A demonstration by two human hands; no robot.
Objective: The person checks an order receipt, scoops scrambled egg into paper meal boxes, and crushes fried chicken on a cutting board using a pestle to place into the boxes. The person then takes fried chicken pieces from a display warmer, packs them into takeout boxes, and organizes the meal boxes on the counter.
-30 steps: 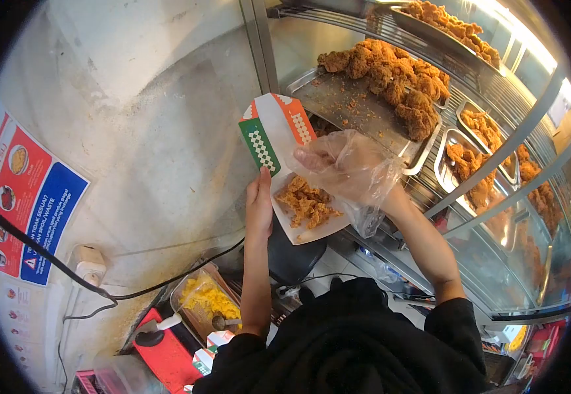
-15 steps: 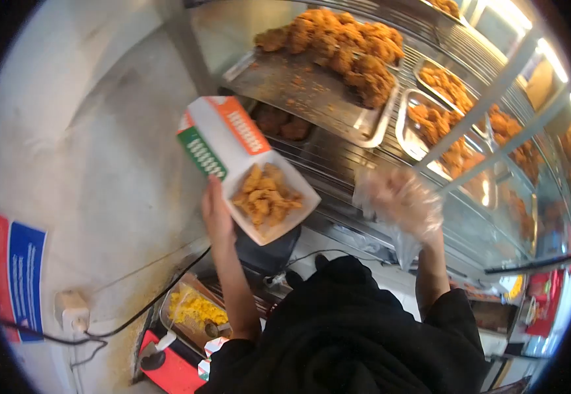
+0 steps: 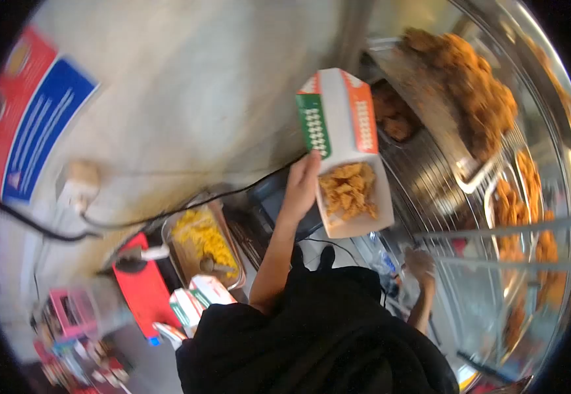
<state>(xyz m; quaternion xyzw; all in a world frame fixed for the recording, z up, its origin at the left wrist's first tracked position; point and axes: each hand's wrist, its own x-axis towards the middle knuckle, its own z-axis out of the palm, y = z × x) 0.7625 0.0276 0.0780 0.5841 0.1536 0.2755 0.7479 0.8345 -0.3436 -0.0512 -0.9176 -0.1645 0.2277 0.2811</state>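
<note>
My left hand (image 3: 304,182) grips the left edge of an open paper box (image 3: 342,115) with a white, green and orange lid. Pieces of fried chicken (image 3: 349,190) lie in the box's lower half. My right hand (image 3: 420,264), in a clear plastic glove, hangs low beside the glass case, away from the box; its fingers are too blurred to read. Up at the right, a metal tray (image 3: 423,92) in the case bears a heap of large fried chicken pieces (image 3: 472,85).
At the lower left, a tray (image 3: 241,279) of yellow food stands beside a red board (image 3: 142,285) and more boxes (image 3: 201,299). A black cable (image 3: 167,213) runs from a wall socket (image 3: 82,186). Smaller chicken trays (image 3: 492,213) sit inside the case.
The view has turned toward the lower left counter. My right hand has moved away from the box and down, close to my body. The box remains in my left hand.
</note>
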